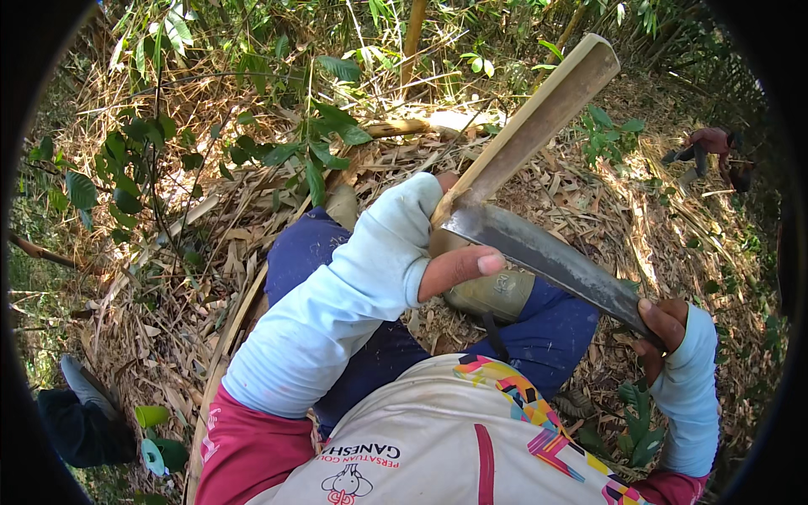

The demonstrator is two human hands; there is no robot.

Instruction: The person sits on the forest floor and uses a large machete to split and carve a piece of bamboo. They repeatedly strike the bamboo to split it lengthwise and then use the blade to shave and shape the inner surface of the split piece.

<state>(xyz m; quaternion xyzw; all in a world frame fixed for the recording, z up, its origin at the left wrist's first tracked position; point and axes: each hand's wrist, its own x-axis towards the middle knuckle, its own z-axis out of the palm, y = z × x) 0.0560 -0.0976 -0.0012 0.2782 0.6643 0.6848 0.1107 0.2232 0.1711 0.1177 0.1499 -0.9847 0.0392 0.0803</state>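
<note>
My left hand point(412, 227), covered to the knuckles by a light blue sleeve, is closed around the lower end of a split bamboo piece point(539, 118). The bamboo slants up to the right, its hollow pale-brown side showing. The left thumb sticks out along the lower edge of a machete point(560, 263) with a broad dark blade. Its far end meets the bamboo just beside my left hand. At the right, my right hand point(667, 326) grips the machete at its other end; the fingers hide the handle.
My legs in blue trousers point(543, 337) and a rubber boot point(492, 295) lie below the blade. Dry leaves point(589, 189) cover the ground, with a leafy shrub point(126, 168) at left. One person point(711, 151) bends at far right; another person's leg point(84, 421) and a green cup point(151, 416) are lower left.
</note>
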